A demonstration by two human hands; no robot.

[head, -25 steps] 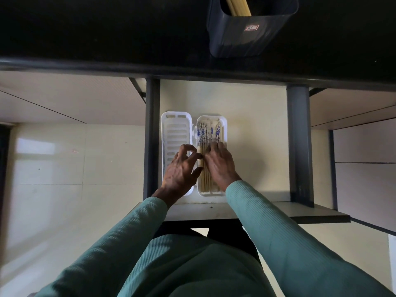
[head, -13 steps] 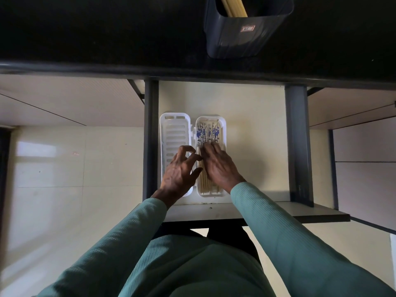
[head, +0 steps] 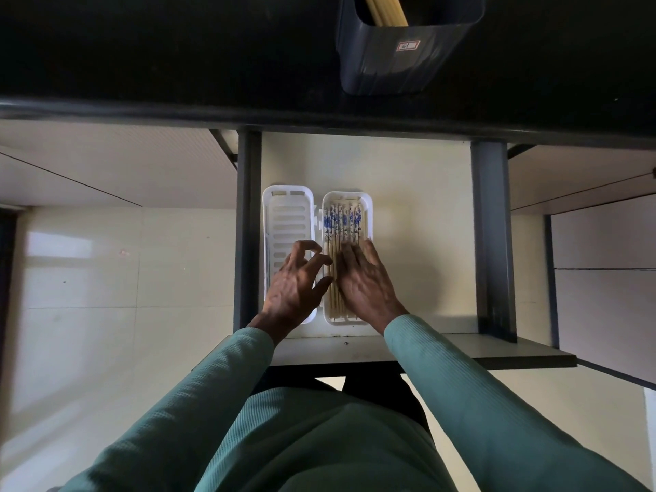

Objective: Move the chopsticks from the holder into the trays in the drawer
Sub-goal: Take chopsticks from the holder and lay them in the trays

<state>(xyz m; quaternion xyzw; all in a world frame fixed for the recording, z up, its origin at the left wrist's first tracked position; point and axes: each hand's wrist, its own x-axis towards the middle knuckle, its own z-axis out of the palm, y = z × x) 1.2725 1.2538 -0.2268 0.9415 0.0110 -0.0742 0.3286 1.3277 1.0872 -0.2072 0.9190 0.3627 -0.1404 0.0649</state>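
Two white trays lie side by side in the open drawer (head: 419, 243). The right tray (head: 368, 207) holds several wooden chopsticks (head: 342, 221) with blue-patterned tops, laid lengthwise. The left tray (head: 288, 214) shows only its slotted bottom. My right hand (head: 365, 282) lies flat on the chopsticks in the right tray, fingers spread. My left hand (head: 296, 282) hovers over the left tray with fingers curled and its fingertips touching the leftmost chopsticks at the divide. A dark blue holder (head: 397, 55) with several plain chopsticks (head: 385, 8) stands on the black countertop above.
The drawer has dark side rails (head: 491, 236) left and right and a pale front edge (head: 355, 349) near my body. Cabinet fronts (head: 603, 243) stand to the right. A pale tiled floor (head: 88, 296) lies to the left.
Both hands stay on the right tray's chopsticks. My right hand has slid slightly toward me, uncovering more of the blue tops. The view shifted a little.
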